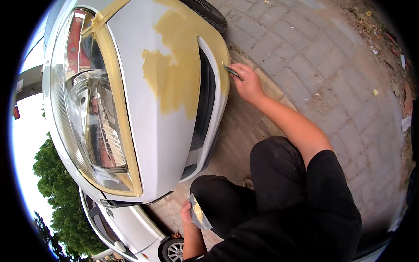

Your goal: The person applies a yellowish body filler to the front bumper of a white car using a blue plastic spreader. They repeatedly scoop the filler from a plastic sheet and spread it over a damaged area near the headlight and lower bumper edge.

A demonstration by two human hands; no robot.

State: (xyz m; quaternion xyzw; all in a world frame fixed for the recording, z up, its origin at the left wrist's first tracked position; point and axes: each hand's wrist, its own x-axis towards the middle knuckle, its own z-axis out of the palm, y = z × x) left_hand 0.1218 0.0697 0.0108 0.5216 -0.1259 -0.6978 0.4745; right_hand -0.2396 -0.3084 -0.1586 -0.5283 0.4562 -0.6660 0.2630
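Right hand (pixel 248 83) pinches a spreader (pixel 231 70) against the filler-patched bumper (pixel 183 78).

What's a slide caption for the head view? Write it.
Right hand spreads tan filler on a white car bumper; left hand holds a loaded board.

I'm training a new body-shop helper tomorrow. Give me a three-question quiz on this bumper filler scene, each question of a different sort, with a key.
1. True or false: the right hand presses a spreader against the bumper.
2. What does the left hand hold? A) a spray can B) a flat board with yellow filler C) a cloth
3. Fill in: masking tape borders the ____.

Key: 1 true, at the edge of the tan filler patch. 2 B, the mixing board is down by the knee. 3 headlight.
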